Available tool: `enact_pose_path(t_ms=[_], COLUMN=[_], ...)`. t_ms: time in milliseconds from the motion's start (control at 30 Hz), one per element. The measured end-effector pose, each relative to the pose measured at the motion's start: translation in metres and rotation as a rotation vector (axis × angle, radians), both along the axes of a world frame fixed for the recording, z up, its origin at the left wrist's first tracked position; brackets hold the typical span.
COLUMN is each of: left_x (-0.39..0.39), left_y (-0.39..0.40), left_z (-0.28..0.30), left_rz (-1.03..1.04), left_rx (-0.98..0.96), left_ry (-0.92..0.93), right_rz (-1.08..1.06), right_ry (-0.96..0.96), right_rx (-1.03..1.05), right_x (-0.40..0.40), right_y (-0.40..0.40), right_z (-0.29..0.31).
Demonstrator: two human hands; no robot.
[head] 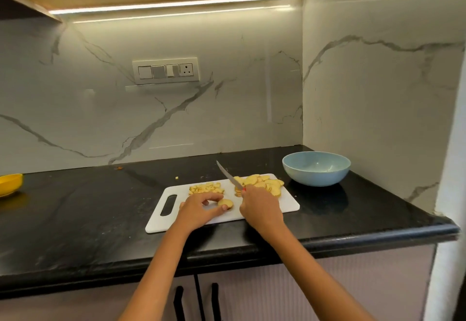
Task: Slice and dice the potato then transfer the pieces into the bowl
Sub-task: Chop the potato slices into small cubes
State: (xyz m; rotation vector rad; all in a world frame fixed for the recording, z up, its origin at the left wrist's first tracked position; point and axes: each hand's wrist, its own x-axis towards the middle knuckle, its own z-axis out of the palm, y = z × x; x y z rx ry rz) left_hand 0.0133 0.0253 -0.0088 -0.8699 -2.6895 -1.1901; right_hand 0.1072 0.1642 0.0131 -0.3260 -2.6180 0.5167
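At the far left edge of the black stone counter [88, 220] I see part of a yellow dish [10, 184]. Behind it rises a white marble backsplash [75, 109] carrying a switch panel [165, 70], lit by a light strip [176, 5] under the overhead cabinet. Toward the counter's right half lies a white cutting board [161, 222], its handle slot at the left end. Near the board's back edge sits a heap of diced potato pieces [206, 188]. My left hand [198, 208] rests on the board with fingers loosely curved, thumb and fingertips touching a single potato slice [225, 203] near the board's middle. Just right of it, my right hand [259, 206] is wrapped around the handle of a knife [229, 175], blade pointing away toward the wall and tilted up to the left. At the board's back right corner lies a pile of round potato slices [264, 183]. Beyond that corner, on the counter near the right side wall [378, 93], stands a light blue bowl [316, 168]; I cannot tell whether anything is in it. Below the counter's front edge are cabinet doors [353, 283] with black handles.
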Motion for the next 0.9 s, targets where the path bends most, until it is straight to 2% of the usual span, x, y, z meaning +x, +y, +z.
enact_pose_path(t_ms=[200, 633, 900], left_x=[0.004, 0.010, 0.009], left_y=[-0.001, 0.000, 0.000], left_z=[0.003, 0.006, 0.007], left_rz=[0.007, 0.027, 0.021], left_rx=[0.002, 0.007, 0.005], left_ry=[-0.003, -0.017, 0.000], right_rz=[-0.015, -0.014, 0.002], right_ry=[-0.137, -0.180, -0.194], right_rx=[0.088, 0.205, 0.301], right_x=[0.040, 0.065, 0.050], right_y=[-0.022, -0.040, -0.049], right_z=[0.001, 0.003, 0.008])
